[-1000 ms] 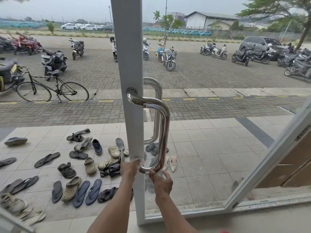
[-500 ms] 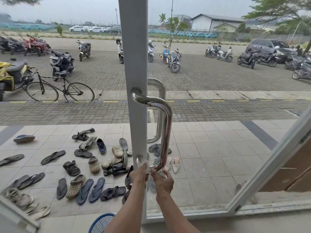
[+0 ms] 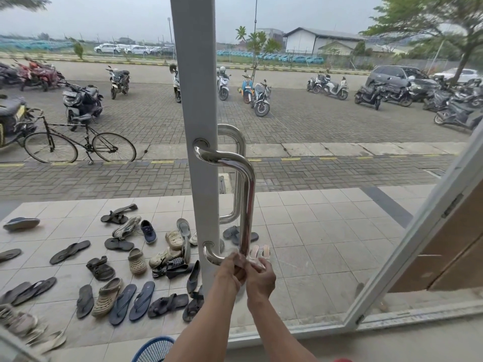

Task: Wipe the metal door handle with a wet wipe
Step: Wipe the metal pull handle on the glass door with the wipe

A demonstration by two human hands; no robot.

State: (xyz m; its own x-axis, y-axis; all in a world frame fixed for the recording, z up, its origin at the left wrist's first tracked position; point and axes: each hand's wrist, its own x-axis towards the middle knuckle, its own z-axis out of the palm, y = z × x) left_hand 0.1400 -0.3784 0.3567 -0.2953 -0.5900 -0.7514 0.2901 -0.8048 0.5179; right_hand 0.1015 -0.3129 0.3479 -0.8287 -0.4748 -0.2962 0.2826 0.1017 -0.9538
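A shiny metal door handle runs vertically on the white frame of a glass door. A matching handle shows behind the glass. At the handle's lower bend, my left hand and my right hand press together around a thin, pale wet wipe. Both hands grip the wipe against the bottom curve of the handle. Most of the wipe is hidden by my fingers.
Through the glass lie several sandals and shoes on a tiled porch. A bicycle and parked motorbikes stand on the paving beyond. A blue basket rim sits at the bottom. A second door frame slants at right.
My left hand left the door frame edge and joined the right hand at the handle's bottom bend. The wipe is now pinched between both hands. The camera shifted slightly right.
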